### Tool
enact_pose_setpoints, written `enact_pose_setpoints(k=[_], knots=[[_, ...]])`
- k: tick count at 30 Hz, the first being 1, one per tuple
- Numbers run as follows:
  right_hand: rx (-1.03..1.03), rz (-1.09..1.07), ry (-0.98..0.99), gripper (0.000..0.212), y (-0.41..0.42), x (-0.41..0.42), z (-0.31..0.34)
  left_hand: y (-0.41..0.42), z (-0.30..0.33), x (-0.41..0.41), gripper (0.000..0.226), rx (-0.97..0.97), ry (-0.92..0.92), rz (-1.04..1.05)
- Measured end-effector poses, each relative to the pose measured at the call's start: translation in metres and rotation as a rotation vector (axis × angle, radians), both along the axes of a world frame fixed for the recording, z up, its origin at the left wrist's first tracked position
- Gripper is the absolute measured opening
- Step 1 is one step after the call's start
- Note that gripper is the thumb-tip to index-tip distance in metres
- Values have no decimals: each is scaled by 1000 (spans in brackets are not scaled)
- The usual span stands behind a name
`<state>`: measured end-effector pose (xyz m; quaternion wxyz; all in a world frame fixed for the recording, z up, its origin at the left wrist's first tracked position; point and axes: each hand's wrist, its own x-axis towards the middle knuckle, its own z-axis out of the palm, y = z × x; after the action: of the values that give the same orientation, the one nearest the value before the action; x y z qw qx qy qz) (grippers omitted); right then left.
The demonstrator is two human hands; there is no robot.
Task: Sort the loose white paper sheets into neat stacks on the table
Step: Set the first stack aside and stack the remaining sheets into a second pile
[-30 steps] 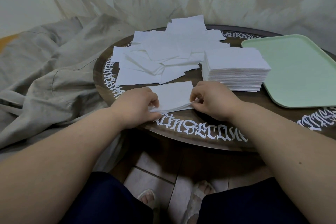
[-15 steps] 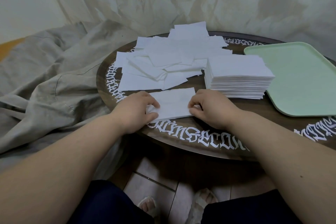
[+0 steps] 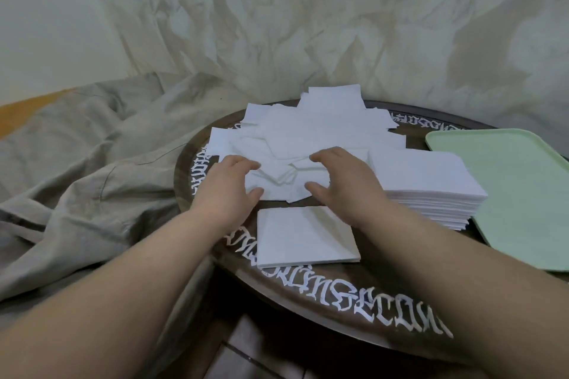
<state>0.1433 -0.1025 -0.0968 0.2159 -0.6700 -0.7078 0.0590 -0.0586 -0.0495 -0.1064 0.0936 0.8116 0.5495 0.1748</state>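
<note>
While both hands reach over the scattered sheets, neither one has hold of any paper. The left hand (image 3: 229,186) hovers with fingers spread and loosely bent above the near left edge of the loose pile of white paper sheets (image 3: 311,135), its thumb low by the pile's front edge. The right hand (image 3: 341,184) mirrors it on the other side, fingers splayed and relaxed over the pile's near right part; whether the fingertips actually touch the paper cannot be told. The loose pile sprawls across the far middle of the round dark wooden table (image 3: 308,292), which carries white gothic lettering around its rim. Just in front of the hands lies a thin squared stack (image 3: 308,238) of a few sheets, flat on the tabletop. Beside the right hand stands a tall neat stack (image 3: 431,188), its edges aligned. A pale green tray (image 3: 523,194) sits at the table's right. Crumpled beige cloth (image 3: 92,178) lies to the left and drapes behind.
</note>
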Motion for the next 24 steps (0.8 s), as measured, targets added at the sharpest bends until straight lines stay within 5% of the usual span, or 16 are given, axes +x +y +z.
enact_pose_setpoints(k=[8, 13, 17, 22, 24], knots=[[-166, 109, -201, 63, 80, -31, -21, 57, -16, -14, 49, -63, 99, 61], [-72, 85, -344, 16, 97, -39, -32, 64, -31, -24, 55, -71, 95, 23], [-51, -10, -181, 20, 98, -30, -27, 62, -30, -34, 67, -115, 81, -89], [-195, 135, -64, 21, 86, -29, -26, 60, -34, -39, 23, -9, 36, -74], [-267, 169, -125, 42, 83, -33, -26, 60, -33, -36, 14, 26, 33, -42]])
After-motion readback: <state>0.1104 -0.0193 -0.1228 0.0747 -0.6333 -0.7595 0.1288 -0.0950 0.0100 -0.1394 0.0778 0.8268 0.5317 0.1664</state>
